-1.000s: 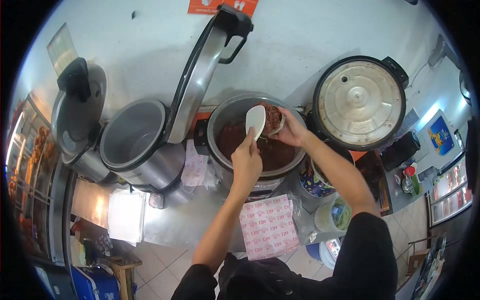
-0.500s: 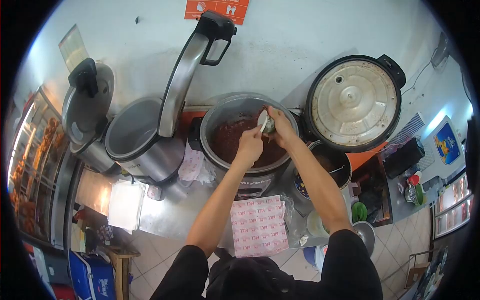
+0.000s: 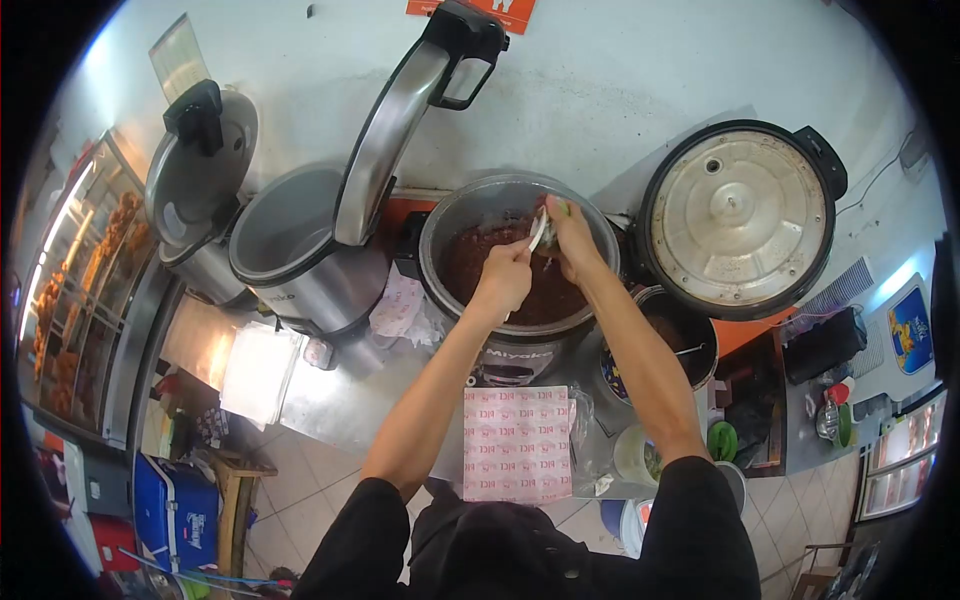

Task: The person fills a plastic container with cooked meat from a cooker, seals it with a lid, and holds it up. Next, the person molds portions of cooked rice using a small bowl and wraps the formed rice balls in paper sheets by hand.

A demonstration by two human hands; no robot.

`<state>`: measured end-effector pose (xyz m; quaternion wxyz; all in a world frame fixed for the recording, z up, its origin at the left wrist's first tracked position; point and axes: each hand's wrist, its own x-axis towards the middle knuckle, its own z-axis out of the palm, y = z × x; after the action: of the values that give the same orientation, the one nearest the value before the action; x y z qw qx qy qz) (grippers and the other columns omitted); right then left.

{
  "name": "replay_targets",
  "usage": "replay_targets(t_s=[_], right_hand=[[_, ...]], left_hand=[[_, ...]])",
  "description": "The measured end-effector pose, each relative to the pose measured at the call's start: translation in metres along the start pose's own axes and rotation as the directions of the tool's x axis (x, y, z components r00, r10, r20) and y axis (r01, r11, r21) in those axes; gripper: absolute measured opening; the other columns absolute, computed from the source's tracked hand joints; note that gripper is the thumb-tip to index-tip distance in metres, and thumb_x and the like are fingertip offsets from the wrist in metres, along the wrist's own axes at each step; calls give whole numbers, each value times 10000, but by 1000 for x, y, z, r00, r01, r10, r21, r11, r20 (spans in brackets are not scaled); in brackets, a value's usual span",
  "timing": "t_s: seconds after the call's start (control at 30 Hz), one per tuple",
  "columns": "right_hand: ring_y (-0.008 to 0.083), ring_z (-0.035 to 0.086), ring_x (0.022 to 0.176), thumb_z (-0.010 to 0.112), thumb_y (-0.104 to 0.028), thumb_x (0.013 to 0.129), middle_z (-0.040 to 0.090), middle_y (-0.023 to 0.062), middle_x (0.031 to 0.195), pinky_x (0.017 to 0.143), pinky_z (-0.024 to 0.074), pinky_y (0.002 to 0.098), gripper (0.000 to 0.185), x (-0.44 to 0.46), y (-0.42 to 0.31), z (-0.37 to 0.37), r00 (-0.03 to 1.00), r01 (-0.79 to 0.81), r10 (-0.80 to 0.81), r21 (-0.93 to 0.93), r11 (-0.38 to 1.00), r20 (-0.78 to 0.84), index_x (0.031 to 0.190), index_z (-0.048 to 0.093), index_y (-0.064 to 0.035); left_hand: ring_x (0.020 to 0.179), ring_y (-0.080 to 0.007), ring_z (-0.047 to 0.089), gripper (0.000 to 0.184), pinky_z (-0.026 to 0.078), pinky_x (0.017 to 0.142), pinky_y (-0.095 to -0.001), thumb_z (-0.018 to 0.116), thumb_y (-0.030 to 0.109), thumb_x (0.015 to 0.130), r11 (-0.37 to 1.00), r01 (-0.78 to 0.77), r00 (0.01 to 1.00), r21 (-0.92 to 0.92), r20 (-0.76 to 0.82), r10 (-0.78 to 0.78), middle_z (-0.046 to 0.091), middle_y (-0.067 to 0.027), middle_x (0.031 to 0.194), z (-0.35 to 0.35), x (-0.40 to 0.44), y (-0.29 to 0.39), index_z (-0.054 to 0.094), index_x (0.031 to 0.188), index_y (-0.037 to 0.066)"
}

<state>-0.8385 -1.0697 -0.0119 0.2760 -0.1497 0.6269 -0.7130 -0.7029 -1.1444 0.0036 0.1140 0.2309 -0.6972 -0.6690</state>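
My left hand [image 3: 503, 277] is closed round the handle of a white rice paddle [image 3: 540, 230]. My right hand [image 3: 575, 240] curls over a small bowl-like vessel [image 3: 549, 246], mostly hidden by the fingers, with the paddle's blade against it. Both hands are over the open rice cooker [image 3: 519, 350], marked Miyako, inside its rim. Dark reddish-brown grainy food [image 3: 478, 258], like rice, fills the lower part of the pot. In front of the cooker lies a stack of pink printed wrapping paper [image 3: 517, 445].
The cooker's round lid [image 3: 742, 217] stands raised at the right. Another open cooker [image 3: 290, 230] and its upright lid [image 3: 390, 140] are to the left. A dark pot with a utensil [image 3: 685, 350] stands by my right forearm. White sheets [image 3: 262, 372] lie on the counter's left.
The view has shifted, so the cookers appear further right. The paddle has turned more upright against the vessel, and both hands stay over the pot.
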Motion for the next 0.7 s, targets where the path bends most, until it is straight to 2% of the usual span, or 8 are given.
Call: replay_targets(t_s=[0.07,0.17,0.27,0.37,0.47,0.5,0.63,0.7], right_hand=[[168,590,932,568,-443,955,580,59,1116,659,532,338,524,-16,2,18,998,59,-61,-54,997,-27,1328,421,-106],[176,590,967,558,-457,957,570,58,1133,675,543,335,534,5,11,8,999,-35,35,-11,999,28,1336,417,-109],[181,586,954,550,-463,961,569,54,1103,671,545,341,525,4,8,9,998,-40,39,19,999,46,1326,419,-109],[150,594,832,525,-464,973,584,34,985,676,540,353,488,-17,11,25,998,-5,1,66,998,61,1289,434,-103],[180,595,961,511,-449,985,582,47,1105,792,516,415,460,8,8,7,994,-72,69,32,997,89,1314,433,-137],[191,594,992,519,-432,986,577,58,1141,846,505,451,470,10,11,3,992,-81,77,36,996,103,1333,418,-132],[203,592,1018,520,-427,986,576,58,1153,875,487,474,462,-19,14,17,991,-36,20,117,992,132,1327,420,-133],[199,584,1006,533,-446,976,564,58,1154,845,500,459,498,-18,14,16,993,-22,0,177,984,121,1341,414,-128]], left_hand=[[413,-68,325,358,270,362,-262,398,156,1019,999,-28,998,21,-63,29,387,42,550,-6,8,-2,623,1296,175],[460,-146,514,351,402,420,-333,445,158,976,988,-67,988,139,-130,85,596,-96,642,-3,5,-8,636,1265,105],[473,-168,554,345,409,428,-333,453,148,967,992,-28,991,125,-127,44,630,-119,671,-4,-1,-13,644,1252,111],[417,-83,376,353,303,371,-291,415,122,1002,995,-68,990,78,-119,77,431,16,554,-13,19,-16,641,1271,144],[765,-266,673,333,507,703,-383,470,130,942,979,-119,976,168,-161,147,682,-238,875,-1,2,-20,654,1218,101],[907,-321,674,337,489,818,-402,461,129,939,975,-60,981,213,-169,97,665,-275,940,1,-2,-21,646,1218,89],[884,-345,683,358,494,790,-397,458,130,940,956,-134,958,260,-212,191,671,-272,950,-6,16,-21,627,1255,108],[865,-346,687,355,497,783,-393,456,130,941,974,-49,971,223,-217,98,671,-272,952,-8,14,-6,630,1249,98]])
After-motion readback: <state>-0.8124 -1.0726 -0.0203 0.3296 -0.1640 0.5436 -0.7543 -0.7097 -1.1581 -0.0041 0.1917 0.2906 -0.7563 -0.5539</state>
